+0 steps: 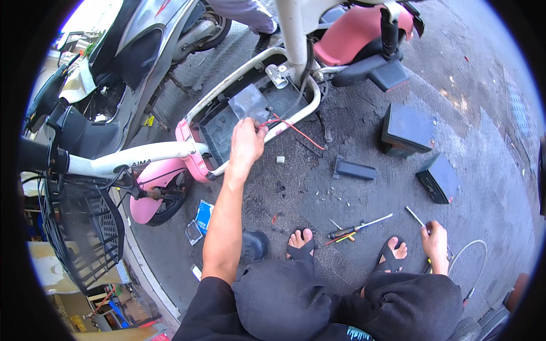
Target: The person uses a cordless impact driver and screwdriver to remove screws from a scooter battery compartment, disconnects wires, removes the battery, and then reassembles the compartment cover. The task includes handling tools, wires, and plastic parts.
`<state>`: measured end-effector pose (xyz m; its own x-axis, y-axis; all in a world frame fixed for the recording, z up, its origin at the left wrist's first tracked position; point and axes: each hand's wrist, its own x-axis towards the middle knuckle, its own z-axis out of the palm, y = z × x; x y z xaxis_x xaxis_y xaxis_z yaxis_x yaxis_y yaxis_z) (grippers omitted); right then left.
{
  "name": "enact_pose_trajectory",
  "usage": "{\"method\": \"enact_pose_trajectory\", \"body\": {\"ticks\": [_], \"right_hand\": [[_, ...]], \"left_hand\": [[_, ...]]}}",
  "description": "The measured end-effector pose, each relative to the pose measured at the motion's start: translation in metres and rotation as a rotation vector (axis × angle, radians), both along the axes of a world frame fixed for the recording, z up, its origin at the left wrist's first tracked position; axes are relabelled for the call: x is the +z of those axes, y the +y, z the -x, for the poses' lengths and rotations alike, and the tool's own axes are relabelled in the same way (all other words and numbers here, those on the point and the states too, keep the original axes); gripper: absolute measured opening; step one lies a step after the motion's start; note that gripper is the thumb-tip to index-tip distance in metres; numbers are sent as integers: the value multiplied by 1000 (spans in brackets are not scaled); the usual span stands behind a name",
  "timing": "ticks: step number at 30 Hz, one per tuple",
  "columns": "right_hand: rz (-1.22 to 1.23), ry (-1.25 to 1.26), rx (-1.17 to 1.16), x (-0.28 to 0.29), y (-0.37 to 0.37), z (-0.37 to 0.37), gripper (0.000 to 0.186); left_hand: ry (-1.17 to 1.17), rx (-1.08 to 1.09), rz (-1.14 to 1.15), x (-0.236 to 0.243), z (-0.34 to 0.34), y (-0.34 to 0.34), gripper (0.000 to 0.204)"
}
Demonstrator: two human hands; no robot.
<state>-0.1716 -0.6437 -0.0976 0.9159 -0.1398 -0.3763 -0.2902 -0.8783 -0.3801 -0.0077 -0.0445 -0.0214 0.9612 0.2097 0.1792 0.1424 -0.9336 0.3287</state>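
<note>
With its arm stretched forward, my left hand (246,142) is closed on a red wire (304,136) at the edge of the open battery tray (216,142) of a pink and white electric bike. Inside the tray lie a grey flat panel (248,102) and dark cables. A white cylindrical part (277,77) sits at the tray's far end. My right hand (435,241) is low by my right knee, its fingers closed around a slim silver rod-like tool (414,216) that points up and left. The tool's lower end is hidden.
Two black batteries (409,128) (441,179) and a black plastic bracket (354,169) lie on the ground at right. Screwdrivers (361,226) rest between my feet. A grey scooter (153,51) stands at far left, and another person's leg (250,14) shows behind the bike.
</note>
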Motion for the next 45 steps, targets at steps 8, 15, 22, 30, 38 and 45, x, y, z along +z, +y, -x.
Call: {"method": "enact_pose_trajectory", "body": {"ticks": [8, 15, 22, 30, 38, 45], "right_hand": [[-166, 92, 75, -31, 67, 14, 34], [-123, 144, 144, -32, 74, 35, 33], [-117, 117, 56, -23, 66, 23, 32], [-194, -234, 371, -59, 125, -39, 65], [20, -222, 652, -98, 185, -134, 70], [-1405, 229, -95, -17, 188, -116, 43]], "left_hand": [[20, -57, 914, 9, 52, -116, 16], [-34, -417, 560, -42, 21, -157, 33], [-113, -301, 472, -51, 35, -129, 34], [-119, 71, 952, -84, 52, -96, 26], [32, 350, 1350, -124, 105, -124, 28], [250, 327, 1432, -141, 146, -129, 29]]}}
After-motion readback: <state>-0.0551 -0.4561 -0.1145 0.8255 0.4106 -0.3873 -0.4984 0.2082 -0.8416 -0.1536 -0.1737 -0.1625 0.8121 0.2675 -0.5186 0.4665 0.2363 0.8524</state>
